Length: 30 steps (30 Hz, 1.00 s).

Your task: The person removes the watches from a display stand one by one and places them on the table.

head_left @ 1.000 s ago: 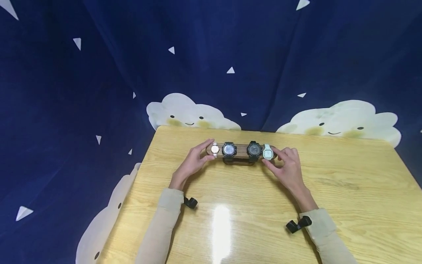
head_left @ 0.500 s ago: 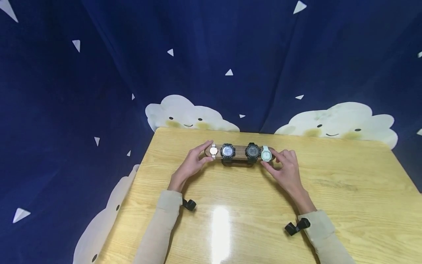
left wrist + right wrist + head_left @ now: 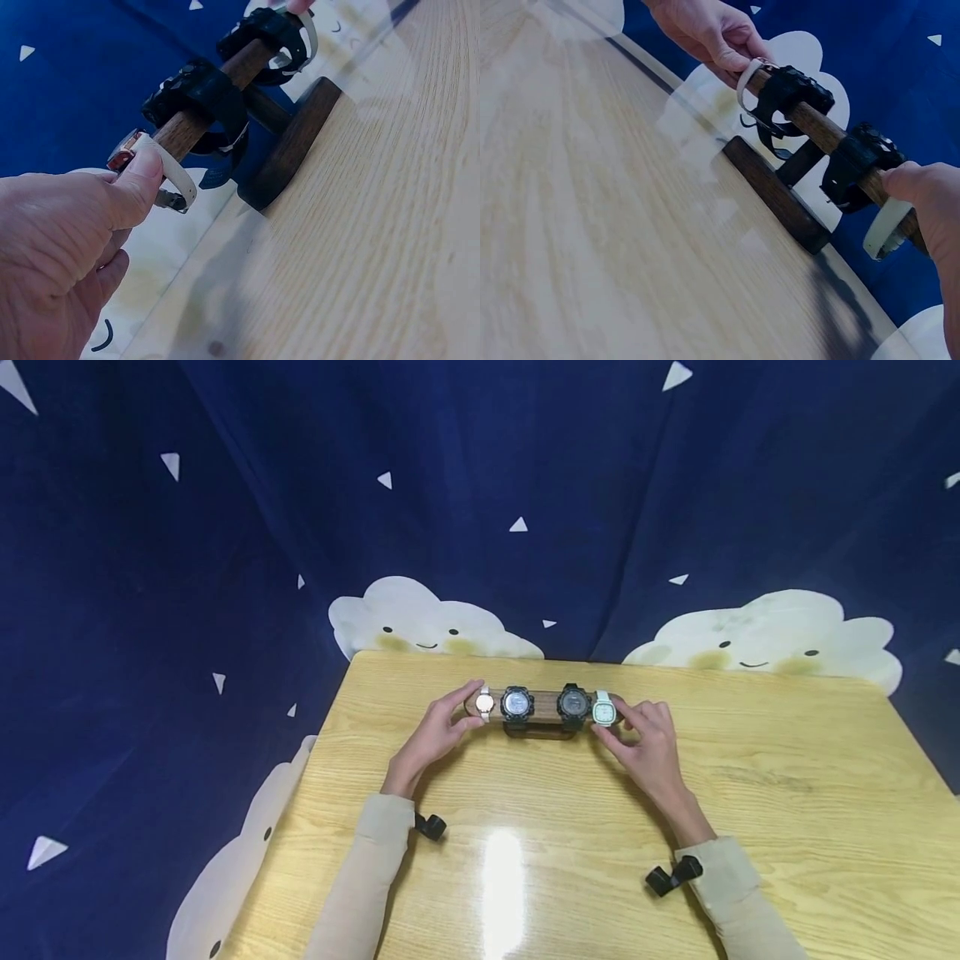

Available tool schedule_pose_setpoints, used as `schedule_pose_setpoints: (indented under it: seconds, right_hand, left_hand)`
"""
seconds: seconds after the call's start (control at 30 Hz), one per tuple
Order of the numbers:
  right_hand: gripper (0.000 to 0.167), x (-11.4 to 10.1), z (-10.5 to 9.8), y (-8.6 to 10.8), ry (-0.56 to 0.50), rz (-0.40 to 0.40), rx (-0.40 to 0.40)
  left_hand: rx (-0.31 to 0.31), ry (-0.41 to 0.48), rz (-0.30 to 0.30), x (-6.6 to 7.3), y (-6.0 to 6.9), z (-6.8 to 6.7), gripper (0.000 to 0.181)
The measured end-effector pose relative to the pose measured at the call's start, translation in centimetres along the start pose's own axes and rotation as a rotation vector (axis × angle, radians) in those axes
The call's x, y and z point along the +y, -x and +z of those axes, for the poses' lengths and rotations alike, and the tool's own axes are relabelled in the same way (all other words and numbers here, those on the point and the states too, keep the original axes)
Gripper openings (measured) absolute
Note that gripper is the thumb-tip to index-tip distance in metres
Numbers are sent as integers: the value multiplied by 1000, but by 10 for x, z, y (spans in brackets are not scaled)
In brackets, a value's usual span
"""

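A dark wooden watch stand (image 3: 547,707) holds several watches along its raised bar. My left hand (image 3: 433,732) pinches the small rose-gold watch (image 3: 485,702) with a white strap at the bar's left end. In the left wrist view, the thumb (image 3: 142,180) presses its strap. At the right end, my right hand (image 3: 654,745) holds the mint-green square watch (image 3: 603,713) between thumb and fingers. Between them sit two chunky black watches, one with a pale dial (image 3: 517,702) and one with a dark dial (image 3: 573,702). All the straps loop round the bar.
The stand's base (image 3: 292,150) rests on a light wooden table (image 3: 570,827), close to its back edge. A dark blue curtain (image 3: 465,485) with white clouds and triangles hangs behind and to the left. Black devices (image 3: 673,875) sit on both wrists.
The head view has shifted slightly, so everything sits a little further left in it. Both hands keep their hold at the two ends of the stand.
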State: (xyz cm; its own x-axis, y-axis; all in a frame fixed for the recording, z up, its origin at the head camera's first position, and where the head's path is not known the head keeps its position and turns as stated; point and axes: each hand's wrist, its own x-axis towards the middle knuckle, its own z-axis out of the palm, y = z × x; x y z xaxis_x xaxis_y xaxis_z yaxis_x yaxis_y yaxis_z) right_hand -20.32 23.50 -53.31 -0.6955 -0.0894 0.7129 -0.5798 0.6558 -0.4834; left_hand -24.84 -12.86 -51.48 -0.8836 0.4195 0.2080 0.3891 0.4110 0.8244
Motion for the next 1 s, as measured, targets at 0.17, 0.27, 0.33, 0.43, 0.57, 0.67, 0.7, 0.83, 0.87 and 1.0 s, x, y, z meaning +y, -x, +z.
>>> schedule_pose_setpoints:
  seconds: [0.17,0.27,0.33,0.43,0.57,0.67,0.7,0.83,0.87,1.0]
  right_hand:
    - [51,-3,5,0,5,30,40]
    - [49,-4,6,4,10,49,53]
    - [48,-4,7,5,10,56,57]
    - [49,-5,6,4,16,55,56]
    - [51,-4,5,3,30,45,43]
    - [51,-3,4,3,33,35,40]
    - [51,-3,4,3,32,33,39]
    - [52,-2,3,4,27,28,34]
    - [53,-3,3,4,26,26,37]
    - [53,-3,2,3,32,16,37]
  left_hand:
    - [0,-2,8,1,-1,0,71]
    - [-11,-9,5,0,0,1,71]
    - [-13,-12,2,0,1,1,71]
    - [-5,-8,7,0,1,1,71]
    - [-2,-4,18,0,0,1,70]
    - [-5,-1,18,-1,0,1,70]
    - [-6,-1,19,-1,0,1,70]
    - [-4,-1,21,-2,0,1,70]
    - [-3,-1,24,-1,1,1,70]
    - [4,0,26,-1,1,1,70]
